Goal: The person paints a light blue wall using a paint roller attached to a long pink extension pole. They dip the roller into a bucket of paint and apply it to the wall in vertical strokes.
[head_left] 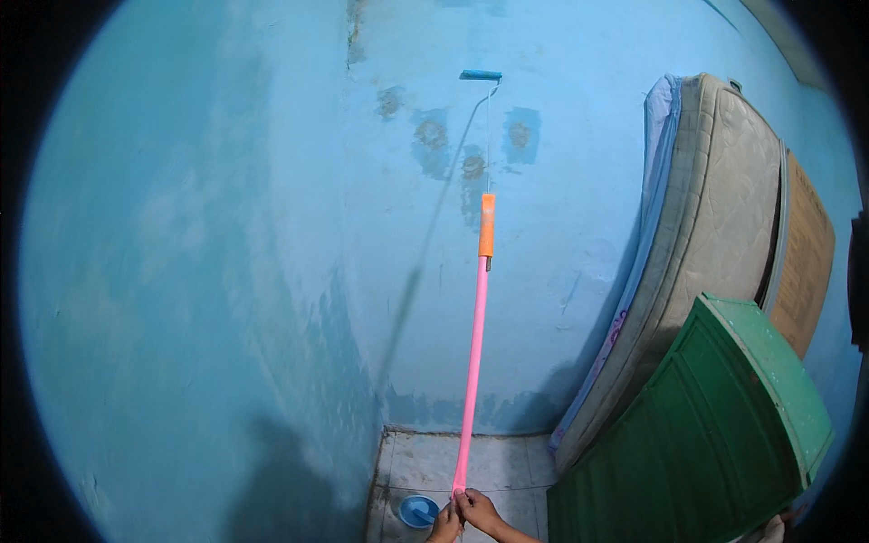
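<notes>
Both hands are closed round the lower end of a long pink pole (pixel 473 362) at the bottom of the view. My left hand (pixel 444 525) sits slightly lower, and my right hand (pixel 478 509) grips just beside it. An orange handle (pixel 487 224) is joined to the pole's top, and from it a thin wire frame runs up to a blue-stained paint roller (pixel 481 75). The roller is high up at the light blue wall (pixel 561 262), above several darker patches; whether it touches the wall I cannot tell. Below, a blue paint container (pixel 418 511) stands on the floor by my left hand.
At the right, a green cabinet (pixel 688 434) stands near my right arm. Behind it a beige mattress (pixel 715 172) and a cardboard sheet (pixel 804 253) lean on the wall. The left wall (pixel 163 271) meets the back wall in a corner. Pale tiles (pixel 489 457) cover the floor.
</notes>
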Tool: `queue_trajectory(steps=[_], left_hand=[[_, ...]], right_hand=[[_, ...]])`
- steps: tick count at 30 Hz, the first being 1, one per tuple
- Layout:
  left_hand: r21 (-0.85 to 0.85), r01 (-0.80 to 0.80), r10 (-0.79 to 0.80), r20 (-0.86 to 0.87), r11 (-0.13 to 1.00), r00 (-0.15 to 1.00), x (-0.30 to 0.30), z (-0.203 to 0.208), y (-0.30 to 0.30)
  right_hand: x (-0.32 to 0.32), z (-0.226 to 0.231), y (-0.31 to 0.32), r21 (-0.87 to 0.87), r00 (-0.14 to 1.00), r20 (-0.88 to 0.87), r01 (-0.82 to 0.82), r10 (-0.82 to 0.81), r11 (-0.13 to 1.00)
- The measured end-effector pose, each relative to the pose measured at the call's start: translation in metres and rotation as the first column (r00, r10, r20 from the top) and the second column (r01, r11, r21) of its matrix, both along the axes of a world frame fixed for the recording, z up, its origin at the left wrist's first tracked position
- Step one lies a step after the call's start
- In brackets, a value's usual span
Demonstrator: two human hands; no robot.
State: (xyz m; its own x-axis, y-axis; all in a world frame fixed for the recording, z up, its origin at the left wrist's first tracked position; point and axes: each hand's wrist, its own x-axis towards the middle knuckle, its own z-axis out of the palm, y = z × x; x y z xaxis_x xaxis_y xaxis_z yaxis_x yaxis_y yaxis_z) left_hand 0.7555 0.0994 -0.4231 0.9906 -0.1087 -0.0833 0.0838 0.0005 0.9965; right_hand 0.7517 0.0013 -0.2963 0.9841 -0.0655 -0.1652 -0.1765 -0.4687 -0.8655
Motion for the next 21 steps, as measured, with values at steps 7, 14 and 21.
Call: queue_trajectory(steps=[7,14,21], left_hand=[[0.174,0.000,-0.007,0.039,0.985,0.999,0.039,0.132,-0.009],[-0.235,0.174,-0.164,0.061,0.956,0.985,0.120,0.235,-0.032],[-0.141,0.154,-0.177,-0.171,0.978,0.969,0.091,0.158,-0.030]], right_hand=[[0.059,0.035,-0.019,-0.018,0.976,0.215,0.051,-0.046,0.999],[0.134,0.152,-0.015,0.486,0.901,0.381,-0.003,-0.209,0.874],[0.102,0.078,-0.018,0.420,0.935,0.321,0.005,-0.154,0.908]])
